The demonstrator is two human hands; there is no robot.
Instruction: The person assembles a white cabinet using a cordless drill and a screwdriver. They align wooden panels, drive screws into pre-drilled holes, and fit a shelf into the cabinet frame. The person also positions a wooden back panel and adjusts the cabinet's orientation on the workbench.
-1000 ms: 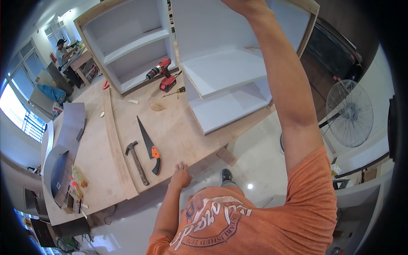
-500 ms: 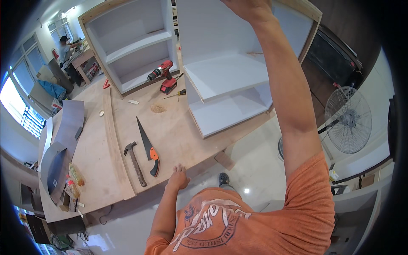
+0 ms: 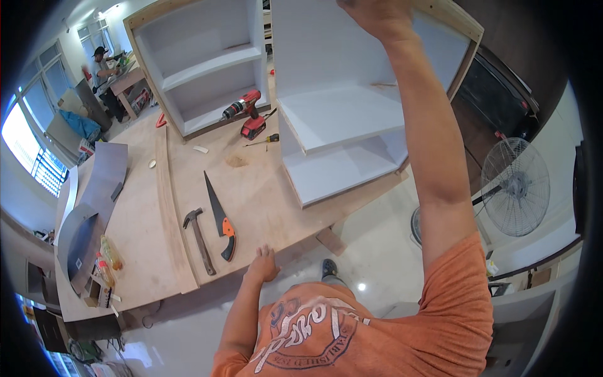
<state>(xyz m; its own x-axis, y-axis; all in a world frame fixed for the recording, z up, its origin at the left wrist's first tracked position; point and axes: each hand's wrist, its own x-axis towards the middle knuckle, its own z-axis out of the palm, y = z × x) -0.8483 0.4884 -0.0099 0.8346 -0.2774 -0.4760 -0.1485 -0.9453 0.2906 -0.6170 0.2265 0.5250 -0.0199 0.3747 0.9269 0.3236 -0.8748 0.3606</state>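
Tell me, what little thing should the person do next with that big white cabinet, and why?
Probably keep the right hand steady on the white cabinet top and shift it gently. The cabinet stands near the plywood workbench edge, and the left hand rests flat on that edge, bracing the body. The saw and hammer lie apart, untouched.

L hand (image 3: 262,264) flat, fingers spread; R hand (image 3: 377,16) raised (arm straight).

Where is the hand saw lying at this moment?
In the head view, the hand saw lies flat on the wooden workbench, left of centre, just right of the hammer. Its orange handle points toward the left hand at the bench edge.
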